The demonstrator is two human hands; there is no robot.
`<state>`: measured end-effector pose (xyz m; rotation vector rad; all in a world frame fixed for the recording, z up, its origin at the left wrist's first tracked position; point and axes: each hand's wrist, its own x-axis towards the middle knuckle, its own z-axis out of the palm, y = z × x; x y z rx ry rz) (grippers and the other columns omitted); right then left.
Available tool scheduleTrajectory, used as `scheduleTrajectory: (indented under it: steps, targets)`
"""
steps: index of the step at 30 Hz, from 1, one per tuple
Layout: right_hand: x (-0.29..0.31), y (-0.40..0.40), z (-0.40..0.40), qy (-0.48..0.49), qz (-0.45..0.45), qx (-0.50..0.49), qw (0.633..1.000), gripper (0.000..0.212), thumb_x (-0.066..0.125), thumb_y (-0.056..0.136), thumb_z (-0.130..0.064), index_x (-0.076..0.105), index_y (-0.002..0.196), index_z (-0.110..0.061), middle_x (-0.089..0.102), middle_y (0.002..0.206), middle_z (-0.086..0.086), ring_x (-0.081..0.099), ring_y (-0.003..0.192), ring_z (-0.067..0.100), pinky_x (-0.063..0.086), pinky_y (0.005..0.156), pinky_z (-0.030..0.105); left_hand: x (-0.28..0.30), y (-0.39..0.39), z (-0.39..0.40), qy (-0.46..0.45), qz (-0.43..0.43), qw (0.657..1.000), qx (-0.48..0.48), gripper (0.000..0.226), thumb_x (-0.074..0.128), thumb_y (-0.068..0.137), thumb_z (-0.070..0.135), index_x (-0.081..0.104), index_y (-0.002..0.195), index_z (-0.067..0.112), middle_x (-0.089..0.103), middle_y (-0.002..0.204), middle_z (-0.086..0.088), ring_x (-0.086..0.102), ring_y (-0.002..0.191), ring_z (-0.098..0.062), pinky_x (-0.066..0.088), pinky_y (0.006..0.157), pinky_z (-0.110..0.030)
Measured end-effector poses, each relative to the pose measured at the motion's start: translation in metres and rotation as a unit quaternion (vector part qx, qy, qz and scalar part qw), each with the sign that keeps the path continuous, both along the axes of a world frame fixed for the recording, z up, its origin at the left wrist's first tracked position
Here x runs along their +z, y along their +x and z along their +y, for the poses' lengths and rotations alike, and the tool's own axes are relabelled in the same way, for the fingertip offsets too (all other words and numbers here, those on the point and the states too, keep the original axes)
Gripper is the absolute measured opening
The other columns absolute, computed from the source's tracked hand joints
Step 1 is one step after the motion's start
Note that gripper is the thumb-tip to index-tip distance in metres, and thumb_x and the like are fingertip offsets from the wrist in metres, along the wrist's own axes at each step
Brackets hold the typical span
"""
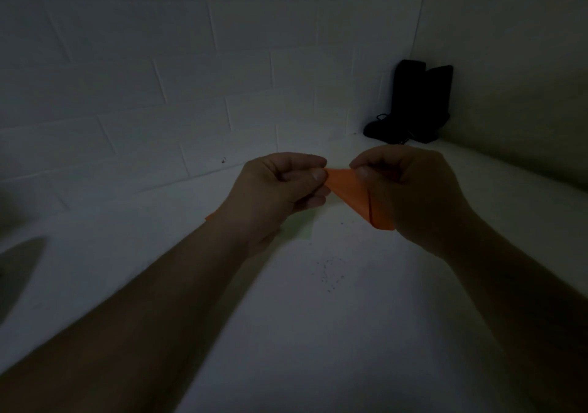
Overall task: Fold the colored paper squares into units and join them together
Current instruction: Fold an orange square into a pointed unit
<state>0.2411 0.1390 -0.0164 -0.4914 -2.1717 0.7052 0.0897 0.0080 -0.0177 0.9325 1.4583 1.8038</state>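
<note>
Holding a folded orange paper [350, 190] up in the air between both hands, you are keeping it above the white desk [318, 333], roughly over its far middle. Your left hand [280, 186] is reaching in from the lower left with the forearm stretched out long, its fingers [305, 161] curled and pinching the paper's left corner against the thumb. Your right hand [413, 190] is coming in from the lower right, knuckles turned up toward the camera, its fingers curled over and gripping the paper's upper right edge, while the lower point of the paper is hanging down along that palm. The two hands are sitting close together, with only the orange fold showing between them.

Behind your hands the desk is meeting a white brick wall [159, 78], and on the right it is running into a plain side wall, where a black object [416, 104] is standing in the corner. A little orange [210, 217] is peeking out beside your left wrist; in this dim light you cannot tell what it is. Small dark specks [327, 272] are lying on the desk nearer you.
</note>
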Motion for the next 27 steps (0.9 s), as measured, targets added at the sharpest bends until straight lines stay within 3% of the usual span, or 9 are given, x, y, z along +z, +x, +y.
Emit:
scheduleTrajectory:
  steps: [3, 11, 17, 22, 27]
  targets:
    - [0.0003, 0.0004, 0.0, -0.001, -0.006, -0.006, 1.0, 0.02, 0.065, 0.095, -0.018, 0.069, 0.094, -0.038, 0.061, 0.09, -0.032, 0.056, 0.09, -0.02, 0.039, 0.08, 0.005, -0.0001, -0.002, 0.0002, -0.001, -0.032, 0.999, 0.001, 0.012, 0.069, 0.092, -0.002, 0.074, 0.099, 0.007, 0.076, 0.081, -0.009, 0.073, 0.076, -0.015, 0.062, 0.076, -0.027]
    - [0.0018, 0.0017, -0.0002, 0.003, -0.003, -0.015, 1.0, 0.019, 0.068, 0.093, -0.021, 0.067, 0.094, -0.04, 0.059, 0.089, -0.034, 0.054, 0.088, -0.024, 0.037, 0.078, -0.003, 0.0025, -0.0066, -0.0019, -0.004, -0.042, 0.999, 0.005, 0.017, 0.072, 0.087, -0.006, 0.072, 0.099, 0.004, 0.078, 0.087, -0.012, 0.076, 0.081, -0.02, 0.063, 0.08, -0.03]
    - [0.0011, 0.0015, -0.0011, 0.006, -0.014, -0.015, 1.0, 0.02, 0.068, 0.093, -0.021, 0.065, 0.094, -0.041, 0.057, 0.09, -0.035, 0.052, 0.088, -0.026, 0.036, 0.081, 0.003, 0.0036, -0.0069, -0.0012, -0.007, -0.038, 0.999, 0.001, 0.021, 0.07, 0.089, -0.007, 0.071, 0.105, 0.006, 0.078, 0.085, -0.011, 0.076, 0.081, -0.019, 0.063, 0.079, -0.029]
    - [0.001, 0.0016, -0.0023, 0.015, -0.003, -0.018, 1.0, 0.022, 0.068, 0.093, -0.018, 0.065, 0.097, -0.039, 0.057, 0.092, -0.033, 0.056, 0.09, -0.014, 0.04, 0.085, 0.008, 0.0062, -0.0055, -0.0016, 0.003, -0.052, 0.999, -0.007, 0.032, 0.071, 0.088, -0.007, 0.069, 0.116, 0.008, 0.079, 0.095, -0.012, 0.077, 0.088, -0.02, 0.062, 0.079, -0.028]
    - [0.0009, 0.0017, -0.0017, 0.015, 0.016, -0.024, 0.999, 0.029, 0.07, 0.091, -0.018, 0.062, 0.094, -0.046, 0.056, 0.092, -0.037, 0.053, 0.089, -0.026, 0.037, 0.078, -0.006, 0.007, -0.0044, -0.0031, -0.011, -0.079, 0.996, -0.03, 0.048, 0.072, 0.087, -0.007, 0.062, 0.131, 0.009, 0.078, 0.098, -0.016, 0.076, 0.091, -0.021, 0.062, 0.081, -0.029]
